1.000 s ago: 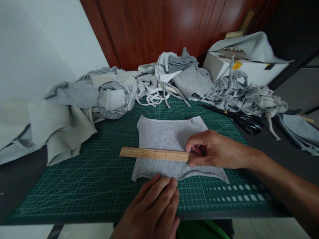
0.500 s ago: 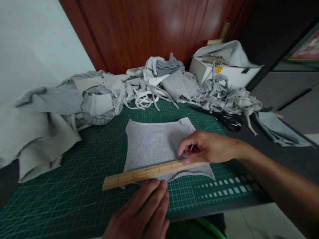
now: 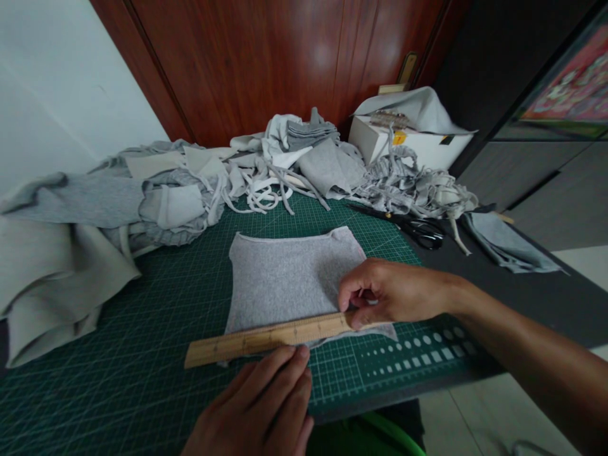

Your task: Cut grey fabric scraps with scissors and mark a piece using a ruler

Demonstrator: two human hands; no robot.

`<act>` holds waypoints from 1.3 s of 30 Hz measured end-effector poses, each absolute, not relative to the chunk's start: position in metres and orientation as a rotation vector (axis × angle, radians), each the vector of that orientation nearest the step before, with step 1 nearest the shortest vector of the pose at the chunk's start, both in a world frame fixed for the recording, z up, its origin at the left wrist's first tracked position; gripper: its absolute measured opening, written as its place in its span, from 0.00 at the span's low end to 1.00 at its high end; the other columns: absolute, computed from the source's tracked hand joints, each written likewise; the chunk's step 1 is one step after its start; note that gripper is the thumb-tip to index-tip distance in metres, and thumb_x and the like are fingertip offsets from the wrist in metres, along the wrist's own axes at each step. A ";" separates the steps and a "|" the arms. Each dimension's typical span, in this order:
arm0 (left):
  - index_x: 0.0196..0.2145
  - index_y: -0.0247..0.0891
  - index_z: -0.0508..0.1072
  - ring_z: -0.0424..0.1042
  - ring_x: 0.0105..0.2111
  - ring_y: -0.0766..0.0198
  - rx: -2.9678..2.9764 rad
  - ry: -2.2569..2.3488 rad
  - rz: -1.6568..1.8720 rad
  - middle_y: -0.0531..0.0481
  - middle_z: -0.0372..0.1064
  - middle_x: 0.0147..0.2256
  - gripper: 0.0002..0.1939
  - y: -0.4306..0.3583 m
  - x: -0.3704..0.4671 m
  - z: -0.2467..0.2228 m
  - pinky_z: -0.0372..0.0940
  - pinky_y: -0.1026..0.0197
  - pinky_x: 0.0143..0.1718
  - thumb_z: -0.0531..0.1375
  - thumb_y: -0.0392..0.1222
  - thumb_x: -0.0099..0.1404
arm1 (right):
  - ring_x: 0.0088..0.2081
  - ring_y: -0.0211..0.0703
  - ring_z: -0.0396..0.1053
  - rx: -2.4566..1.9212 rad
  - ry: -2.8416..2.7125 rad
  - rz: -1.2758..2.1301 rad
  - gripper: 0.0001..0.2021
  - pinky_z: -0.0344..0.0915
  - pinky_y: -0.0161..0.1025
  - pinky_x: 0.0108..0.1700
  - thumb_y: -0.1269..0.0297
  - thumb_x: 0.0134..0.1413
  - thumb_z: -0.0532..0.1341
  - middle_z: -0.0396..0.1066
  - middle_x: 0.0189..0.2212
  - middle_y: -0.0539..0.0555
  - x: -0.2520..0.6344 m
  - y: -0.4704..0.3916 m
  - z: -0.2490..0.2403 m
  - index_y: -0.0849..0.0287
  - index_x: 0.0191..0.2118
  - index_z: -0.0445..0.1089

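Ruler [image 3: 256,341] lies crosswise over the cloth's [image 3: 289,278] near part, left end angled toward me, my right hand [image 3: 382,292] pinching near its right end, left hand [image 3: 256,405] outstretched just nearside, gripping nothing.

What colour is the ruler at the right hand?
The ruler is tan, wood-coloured, with dark markings; best seen in the head view.

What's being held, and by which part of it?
The right hand holds the wooden ruler near its right end. The left hand rests at the gray cloth's edge, gripping nothing.
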State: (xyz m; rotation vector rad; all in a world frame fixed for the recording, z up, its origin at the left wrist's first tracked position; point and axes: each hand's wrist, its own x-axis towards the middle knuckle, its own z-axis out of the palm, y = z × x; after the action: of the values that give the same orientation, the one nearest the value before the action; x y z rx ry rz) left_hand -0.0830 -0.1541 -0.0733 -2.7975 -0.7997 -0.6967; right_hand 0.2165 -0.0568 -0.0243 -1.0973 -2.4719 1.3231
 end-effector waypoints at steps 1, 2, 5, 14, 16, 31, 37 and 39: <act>0.50 0.39 0.80 0.75 0.57 0.61 -2.803 -0.782 -0.660 0.50 0.79 0.56 0.16 -0.154 -0.083 -0.072 0.69 0.62 0.59 0.53 0.38 0.77 | 0.28 0.37 0.65 -1.092 -2.476 1.315 0.06 0.59 0.33 0.29 0.65 0.58 0.72 0.69 0.27 0.45 0.217 -0.058 -0.024 0.59 0.41 0.81; 0.50 0.38 0.80 0.75 0.56 0.60 -2.798 -0.782 -0.655 0.50 0.79 0.55 0.16 -0.155 -0.083 -0.071 0.69 0.60 0.59 0.53 0.38 0.77 | 0.28 0.37 0.65 -1.089 -2.475 1.314 0.05 0.59 0.33 0.30 0.66 0.58 0.72 0.69 0.27 0.45 0.217 -0.059 -0.025 0.58 0.41 0.81; 0.50 0.38 0.80 0.74 0.57 0.57 -2.779 -0.836 -0.696 0.48 0.79 0.54 0.16 -0.156 -0.080 -0.069 0.67 0.54 0.61 0.53 0.39 0.77 | 0.27 0.36 0.65 -1.101 -2.447 1.346 0.05 0.59 0.32 0.29 0.66 0.58 0.72 0.69 0.26 0.45 0.216 -0.060 -0.027 0.58 0.40 0.81; 0.65 0.33 0.70 0.68 0.62 0.47 -2.715 -0.875 -0.489 0.39 0.70 0.64 0.32 -0.147 -0.062 -0.067 0.66 0.45 0.58 0.58 0.58 0.73 | 0.29 0.37 0.67 -1.071 -2.383 1.464 0.08 0.60 0.33 0.31 0.61 0.60 0.71 0.71 0.28 0.46 0.214 -0.046 -0.031 0.60 0.40 0.77; 0.65 0.32 0.69 0.68 0.62 0.47 -2.707 -0.878 -0.485 0.40 0.70 0.65 0.33 -0.147 -0.061 -0.068 0.65 0.45 0.59 0.58 0.57 0.73 | 0.29 0.37 0.67 -1.084 -2.422 1.273 0.07 0.60 0.33 0.32 0.62 0.61 0.70 0.70 0.27 0.46 0.211 -0.038 -0.032 0.60 0.39 0.76; 0.56 0.41 0.76 0.73 0.53 0.60 -2.828 -0.856 -0.850 0.50 0.78 0.52 0.25 -0.145 -0.072 -0.087 0.69 0.58 0.55 0.49 0.26 0.70 | 0.25 0.34 0.60 -1.132 -2.371 0.987 0.15 0.52 0.35 0.31 0.58 0.53 0.77 0.63 0.22 0.41 0.205 -0.019 -0.048 0.57 0.30 0.70; 0.57 0.39 0.75 0.74 0.53 0.61 -2.907 -0.760 -0.742 0.49 0.78 0.52 0.26 -0.130 -0.078 -0.069 0.72 0.59 0.57 0.49 0.25 0.69 | 0.25 0.34 0.60 -1.113 -2.366 1.039 0.16 0.54 0.35 0.31 0.58 0.54 0.76 0.63 0.22 0.41 0.206 -0.017 -0.047 0.58 0.30 0.70; 0.57 0.38 0.75 0.75 0.53 0.61 -2.911 -0.744 -0.694 0.49 0.79 0.52 0.25 -0.126 -0.077 -0.061 0.72 0.59 0.58 0.50 0.24 0.68 | 0.25 0.34 0.60 -1.094 -2.362 1.071 0.16 0.54 0.35 0.30 0.57 0.54 0.76 0.64 0.22 0.41 0.207 -0.016 -0.047 0.58 0.30 0.70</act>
State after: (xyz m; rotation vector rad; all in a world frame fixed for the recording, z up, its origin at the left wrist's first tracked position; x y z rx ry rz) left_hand -0.0771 -0.1264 -0.0609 -2.9111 -0.7441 -0.6942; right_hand 0.2069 -0.0157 -0.0473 -1.0940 -2.3623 1.0710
